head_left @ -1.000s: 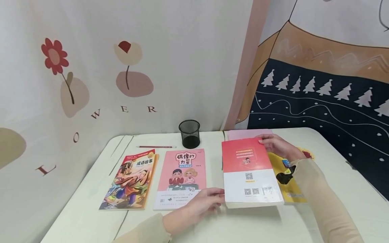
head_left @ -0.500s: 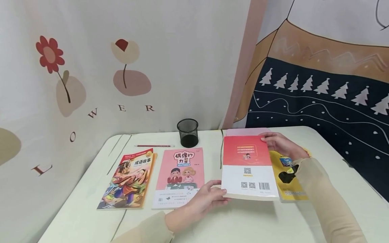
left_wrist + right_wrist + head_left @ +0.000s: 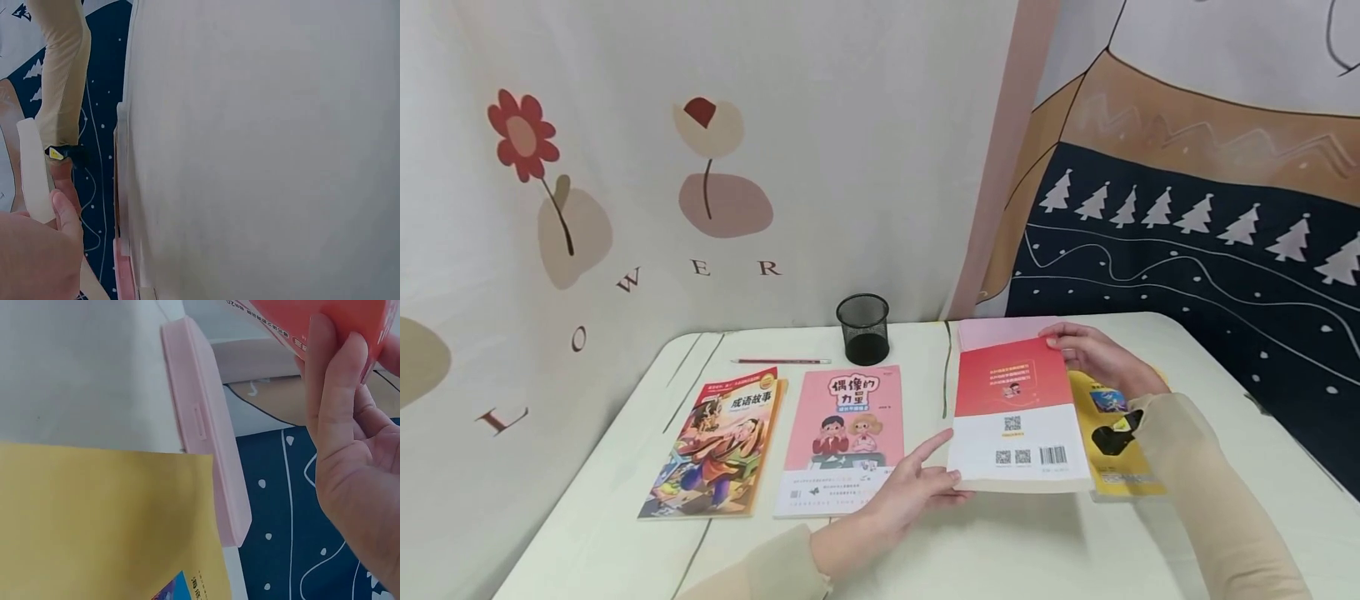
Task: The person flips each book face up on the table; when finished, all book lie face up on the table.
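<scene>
In the head view a book (image 3: 1011, 387) with a red-and-white back cover is raised over the table, its back cover facing up with small codes and a barcode on it. My left hand (image 3: 904, 493) grips its lower left corner, thumb at the edge and fingers underneath. At the upper right corner my right hand (image 3: 1093, 357) pinches the red part of the cover. The left wrist view shows the left thumb (image 3: 65, 207) along the book's pale page edge (image 3: 36, 172). The right wrist view shows fingers (image 3: 337, 400) laid against the red cover (image 3: 350, 325).
Below the right forearm lies a yellow book (image 3: 1138, 483). Behind the raised book is a pink case (image 3: 992, 332). To the left lie a pink book (image 3: 846, 437) and a colourful storybook (image 3: 718, 454). A pencil (image 3: 782, 361) and a black mesh pen holder (image 3: 862, 329) stand farther back.
The raised book has shifted slightly away and its tilt has altered. My left index finger has straightened along its left edge. Both hands keep their hold.
</scene>
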Demonstrator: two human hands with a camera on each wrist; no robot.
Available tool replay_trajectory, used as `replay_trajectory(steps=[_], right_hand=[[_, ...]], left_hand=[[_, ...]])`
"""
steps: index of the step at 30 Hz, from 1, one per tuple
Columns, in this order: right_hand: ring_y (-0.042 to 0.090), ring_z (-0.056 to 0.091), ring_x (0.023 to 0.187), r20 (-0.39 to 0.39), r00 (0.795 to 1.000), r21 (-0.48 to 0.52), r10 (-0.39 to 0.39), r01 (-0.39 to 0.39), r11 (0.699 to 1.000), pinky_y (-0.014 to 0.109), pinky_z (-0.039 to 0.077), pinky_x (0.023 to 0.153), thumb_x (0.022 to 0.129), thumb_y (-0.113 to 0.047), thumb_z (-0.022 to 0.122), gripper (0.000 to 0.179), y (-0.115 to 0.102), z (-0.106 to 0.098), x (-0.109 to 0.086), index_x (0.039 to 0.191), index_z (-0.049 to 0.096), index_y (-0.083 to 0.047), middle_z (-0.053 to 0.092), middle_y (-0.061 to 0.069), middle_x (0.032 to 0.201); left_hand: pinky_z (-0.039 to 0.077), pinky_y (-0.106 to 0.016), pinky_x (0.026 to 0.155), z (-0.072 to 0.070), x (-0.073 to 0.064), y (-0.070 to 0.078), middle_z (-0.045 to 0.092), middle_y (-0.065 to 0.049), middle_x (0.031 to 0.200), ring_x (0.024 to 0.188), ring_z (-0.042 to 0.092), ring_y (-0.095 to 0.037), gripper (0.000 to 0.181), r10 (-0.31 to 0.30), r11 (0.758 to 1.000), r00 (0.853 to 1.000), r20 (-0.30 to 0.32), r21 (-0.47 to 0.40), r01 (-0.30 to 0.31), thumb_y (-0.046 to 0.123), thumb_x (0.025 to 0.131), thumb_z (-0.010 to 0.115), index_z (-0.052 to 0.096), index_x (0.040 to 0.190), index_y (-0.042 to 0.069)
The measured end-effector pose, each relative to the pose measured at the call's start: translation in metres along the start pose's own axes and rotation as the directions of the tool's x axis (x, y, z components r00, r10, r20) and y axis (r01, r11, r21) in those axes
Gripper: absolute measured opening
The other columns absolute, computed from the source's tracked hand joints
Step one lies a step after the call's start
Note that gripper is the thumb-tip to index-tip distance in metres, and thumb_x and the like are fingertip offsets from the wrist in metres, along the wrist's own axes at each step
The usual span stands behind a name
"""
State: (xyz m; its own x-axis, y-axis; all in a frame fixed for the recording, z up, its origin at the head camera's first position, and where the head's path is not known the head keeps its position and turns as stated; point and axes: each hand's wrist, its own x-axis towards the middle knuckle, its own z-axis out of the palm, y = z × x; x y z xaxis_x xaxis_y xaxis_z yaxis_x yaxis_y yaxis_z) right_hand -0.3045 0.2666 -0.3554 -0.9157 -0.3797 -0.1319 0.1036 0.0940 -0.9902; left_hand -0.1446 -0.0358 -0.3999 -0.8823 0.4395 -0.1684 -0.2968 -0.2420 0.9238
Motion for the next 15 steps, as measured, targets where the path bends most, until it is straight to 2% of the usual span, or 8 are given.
replay_trajectory(steps=[3, 5, 10, 15], right_hand=[[0.019, 0.059, 0.088, 0.001, 1.0, 0.028, 0.0, 0.0, 1.0, 0.03, 0.047, 0.078, 0.09, -0.018, 0.051, 0.024, -0.0031, 0.0006, -0.0017, 0.112, 0.05, -0.007, 0.059, 0.002, 0.1], [0.018, 0.059, 0.089, 0.014, 1.0, 0.048, -0.009, 0.008, 0.999, 0.03, 0.047, 0.079, 0.091, -0.017, 0.049, 0.028, -0.0051, 0.0007, -0.0027, 0.116, 0.046, -0.005, 0.059, 0.002, 0.101], [0.016, 0.056, 0.094, 0.104, 0.989, 0.1, -0.101, 0.09, 0.991, 0.027, 0.044, 0.083, 0.094, -0.014, 0.039, 0.04, -0.0076, 0.0008, -0.005, 0.13, 0.031, 0.002, 0.057, 0.0, 0.108], [0.015, 0.05, 0.103, 0.17, 0.967, 0.173, -0.189, 0.159, 0.972, 0.029, 0.04, 0.088, 0.095, -0.01, 0.033, 0.033, -0.0078, 0.0036, -0.0038, 0.123, 0.05, -0.015, 0.052, 0.0, 0.119]], left_hand=[[0.048, -0.032, 0.078, -0.0006, 0.0002, -0.0004, 0.061, -0.018, 0.098, 0.083, 0.062, -0.025, 0.057, -0.02, 1.0, 1.0, 0.002, -0.016, 0.02, 0.004, 0.085, 0.055, 0.03, 0.137, 0.008], [0.047, -0.033, 0.079, -0.0015, 0.0003, -0.0009, 0.06, -0.019, 0.1, 0.082, 0.062, -0.025, 0.057, -0.03, 0.998, 1.0, 0.005, -0.052, 0.03, 0.002, 0.085, 0.054, 0.03, 0.137, 0.006], [0.046, -0.036, 0.081, -0.0045, 0.0013, -0.0032, 0.056, -0.02, 0.105, 0.082, 0.06, -0.025, 0.056, -0.058, 0.982, 0.998, 0.03, -0.176, 0.063, -0.002, 0.086, 0.05, 0.028, 0.137, 0.005], [0.044, -0.037, 0.084, -0.0041, 0.0012, -0.0043, 0.053, -0.018, 0.106, 0.08, 0.059, -0.022, 0.055, -0.095, 0.963, 0.993, 0.073, -0.247, 0.11, -0.002, 0.087, 0.047, 0.026, 0.138, 0.004]])
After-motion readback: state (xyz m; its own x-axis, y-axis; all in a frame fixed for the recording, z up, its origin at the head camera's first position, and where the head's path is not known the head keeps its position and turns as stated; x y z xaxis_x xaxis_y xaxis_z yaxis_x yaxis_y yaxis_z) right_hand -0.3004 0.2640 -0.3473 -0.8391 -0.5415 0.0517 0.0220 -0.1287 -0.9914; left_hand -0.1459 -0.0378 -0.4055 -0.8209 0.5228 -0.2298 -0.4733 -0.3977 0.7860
